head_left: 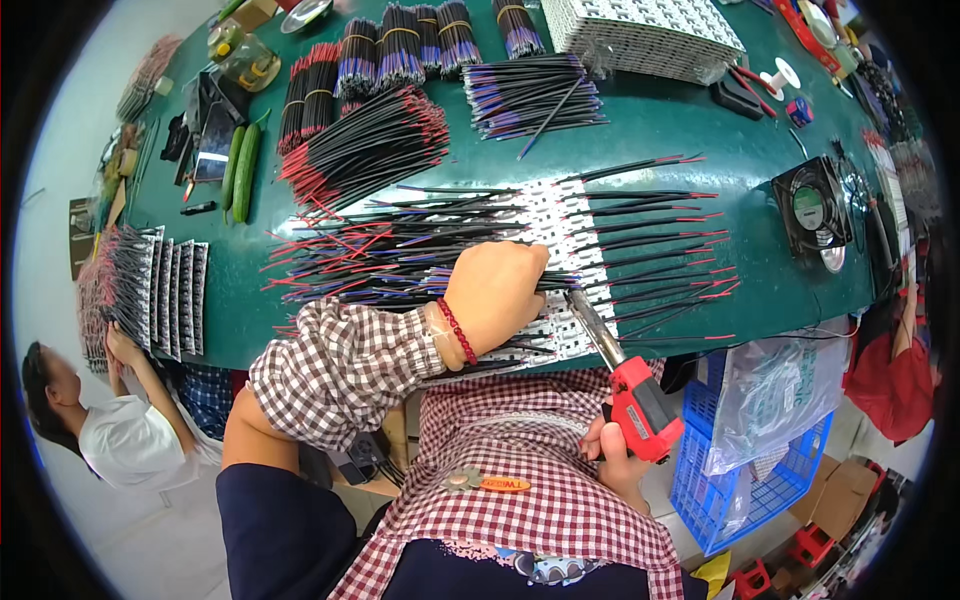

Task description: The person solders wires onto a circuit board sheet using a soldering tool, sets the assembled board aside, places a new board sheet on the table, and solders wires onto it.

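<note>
My right hand (pixel 618 458) grips a red-and-black soldering gun (pixel 640 398) from below. Its metal tip slants up and left onto a white panel of small circuit boards (pixel 562 215). Over the panel's middle, my left hand (pixel 495 290) is closed, pinching a black wire whose end points toward the gun's tip; the fingertips are partly hidden. Many black wires with red ends (pixel 660 225) stick out from the panel's right side. More loose wires with red and blue ends (pixel 350 250) spread to the left, some passing under my left hand and checked sleeve.
Piles of cut wires (pixel 370 145) and banded bundles (pixel 400 45) lie at the back of the green table, beside a stack of white panels (pixel 645 38). A fan (pixel 812 205) stands at right, cucumbers (pixel 243 170) at left. A blue crate (pixel 700 490) stands below; another person (pixel 130 430) sits left.
</note>
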Demonstrator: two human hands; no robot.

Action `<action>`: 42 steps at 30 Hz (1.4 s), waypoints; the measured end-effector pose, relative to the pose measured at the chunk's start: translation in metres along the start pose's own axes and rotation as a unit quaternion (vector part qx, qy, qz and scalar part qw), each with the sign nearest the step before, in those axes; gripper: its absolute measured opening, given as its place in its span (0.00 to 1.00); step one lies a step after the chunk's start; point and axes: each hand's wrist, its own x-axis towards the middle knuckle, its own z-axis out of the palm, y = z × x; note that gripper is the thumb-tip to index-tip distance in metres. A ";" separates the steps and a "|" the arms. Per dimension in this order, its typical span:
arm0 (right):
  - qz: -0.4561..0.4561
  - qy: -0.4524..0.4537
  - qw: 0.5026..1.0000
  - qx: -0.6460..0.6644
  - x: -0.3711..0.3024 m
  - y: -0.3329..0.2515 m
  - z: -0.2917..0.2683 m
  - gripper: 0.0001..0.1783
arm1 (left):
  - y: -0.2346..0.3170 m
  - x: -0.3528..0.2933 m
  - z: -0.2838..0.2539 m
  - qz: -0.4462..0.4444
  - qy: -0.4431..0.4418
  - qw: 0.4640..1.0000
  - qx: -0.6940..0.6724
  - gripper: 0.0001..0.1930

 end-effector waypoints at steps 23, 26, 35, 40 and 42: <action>-0.051 0.001 0.999 -0.017 -0.013 0.003 -0.019 0.20 | -0.002 -0.008 -0.010 0.070 0.008 0.994 -0.085 0.11; -0.021 -0.008 1.000 -0.017 -0.014 0.004 -0.018 0.21 | -0.005 -0.007 -0.004 0.031 -0.030 0.998 -0.043 0.13; 0.013 -0.018 1.000 -0.013 -0.011 -0.005 -0.011 0.12 | -0.009 -0.007 -0.003 0.033 -0.007 0.997 -0.074 0.11; 0.032 -0.028 0.999 -0.011 -0.009 -0.007 -0.007 0.11 | -0.008 -0.005 0.000 0.057 0.019 0.995 -0.075 0.10; 0.036 -0.030 0.999 -0.009 -0.008 -0.006 -0.006 0.11 | -0.006 -0.004 -0.003 0.016 -0.042 0.998 -0.047 0.10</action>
